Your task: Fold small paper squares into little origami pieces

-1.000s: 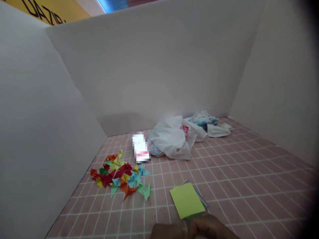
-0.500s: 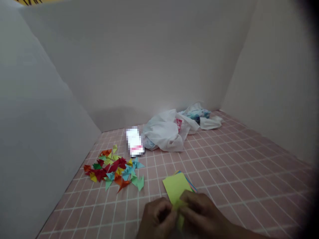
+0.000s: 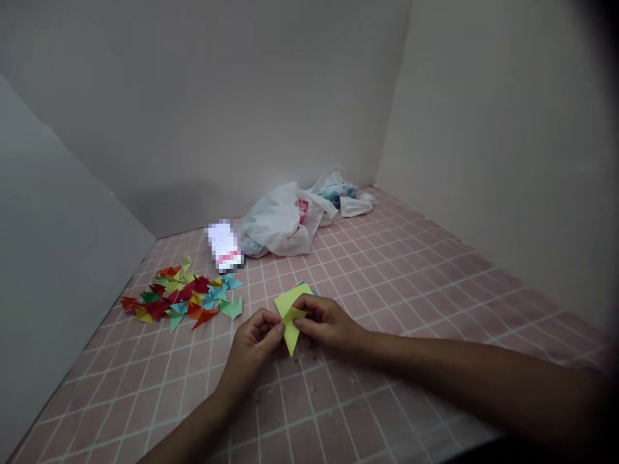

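I see the left hand and the right hand meeting near the middle of the scene, with a folded yellow paper between their fingertips. On the right, I make out a narrow pinch, the thumb and forefinger closed on the paper's right side; on the left, thumb and fingers are drawn close together at its left edge, the rest of that hand loosely curled. The paper's sharp point is turned toward the near side, and its upper part overlaps, in my view, a stack of square sheets just beyond, yellow on top with a little blue showing at the far right corner; I cannot tell whether the folded piece touches the stack. Off to the left I have a loose cluster of folded paper figures in red, orange, yellow, green and light blue, lying on a pink tabletop with white grid lines. Farther back, a bright pixelated rectangle sits beyond the cluster, just left of a crumpled white plastic bag with a red mark. To the far right of that bag I see a teal patterned bundle, close to the pale back wall
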The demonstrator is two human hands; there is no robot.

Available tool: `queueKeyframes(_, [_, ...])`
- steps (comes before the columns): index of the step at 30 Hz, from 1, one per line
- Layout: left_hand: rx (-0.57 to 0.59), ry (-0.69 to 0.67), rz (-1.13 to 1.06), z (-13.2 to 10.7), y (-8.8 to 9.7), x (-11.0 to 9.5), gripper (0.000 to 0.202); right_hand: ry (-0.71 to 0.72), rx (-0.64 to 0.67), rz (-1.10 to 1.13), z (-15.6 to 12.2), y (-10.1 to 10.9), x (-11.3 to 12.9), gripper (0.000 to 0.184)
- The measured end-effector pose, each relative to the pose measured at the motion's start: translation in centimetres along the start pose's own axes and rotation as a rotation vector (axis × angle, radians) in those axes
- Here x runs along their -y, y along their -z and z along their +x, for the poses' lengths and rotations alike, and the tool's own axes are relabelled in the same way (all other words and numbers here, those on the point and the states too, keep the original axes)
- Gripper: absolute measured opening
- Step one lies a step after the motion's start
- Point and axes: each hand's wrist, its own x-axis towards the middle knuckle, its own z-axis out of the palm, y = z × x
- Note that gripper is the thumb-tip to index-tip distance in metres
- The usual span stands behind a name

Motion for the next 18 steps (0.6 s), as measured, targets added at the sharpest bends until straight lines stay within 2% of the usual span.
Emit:
queueKeyframes(6, [-0.014,-0.037,0.036,0.2,0.1,0.3,0.026,0.010,0.000,0.004,-0.2,-0.7,0.3,0.010])
queueKeyframes(11, [-0.009,-0.017,0.049,-0.3,-0.4,0.1,0.026,0.038,0.008,-0.033,-1.0,-0.7,0.3,0.008])
queueKeyframes(14, [0.005,0.024,0.020,-0.6,-0.9,0.0,0.029,0.012,0.043,0.079,-1.5,-0.4,0.2,0.009])
queueKeyframes(15, [0.021,0.078,-0.023,-0.7,-1.1,0.1,0.031,0.000,0.059,0.114,-1.6,-0.2,0.2,0.009])
queueKeyframes(18, [0.039,0.156,-0.144,-0.9,-1.3,0.4,0.033,0.034,0.092,0.055,-1.7,0.3,-0.1,0.008])
